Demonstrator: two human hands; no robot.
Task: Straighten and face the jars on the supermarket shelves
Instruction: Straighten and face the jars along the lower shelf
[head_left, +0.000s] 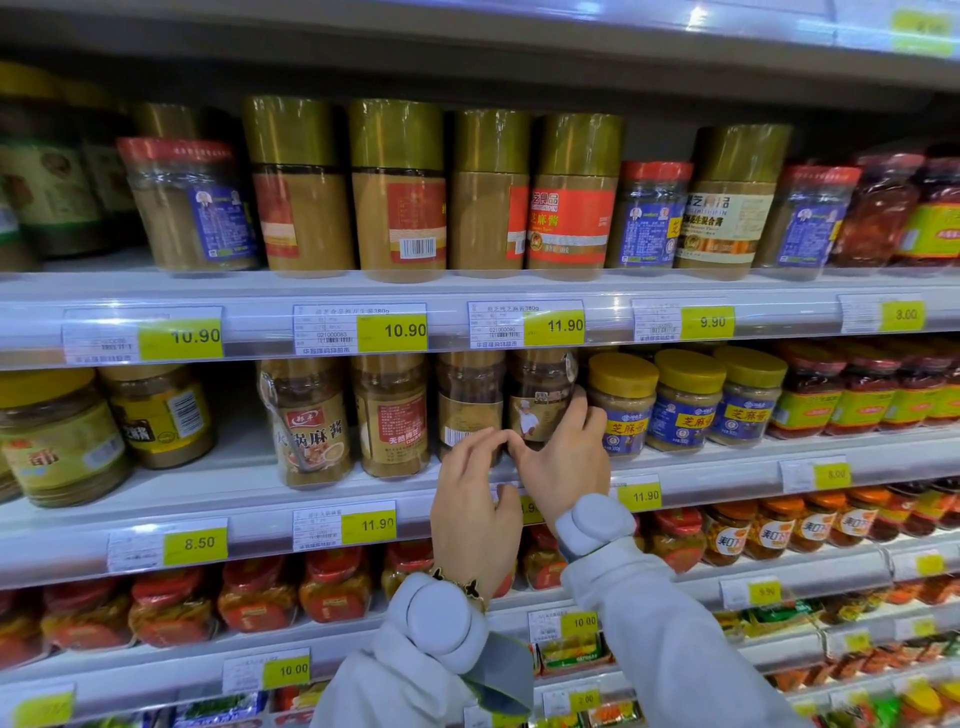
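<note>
On the middle shelf (218, 483) stands a row of brown sesame-paste jars. My right hand (563, 457) wraps around the jar with a chef picture (540, 400), thumb on its front and fingers on its right side. My left hand (475, 493) rests its fingertips on the base of the neighbouring jar (467, 400), whose barcode faces out. Further left stand a jar showing a red back label (392, 415) and one with large characters (309, 423). Right of my hands are three yellow-lidded jars with blue labels (685, 400).
The upper shelf holds tall gold-capped jars (397, 189), several turned with barcodes or label edges outward, beside red-lidded jars (189, 205). Two wide yellow jars (57, 436) sit at the middle shelf's left. Lower shelves carry red chili jars (249, 592). Yellow price tags (392, 331) line the rails.
</note>
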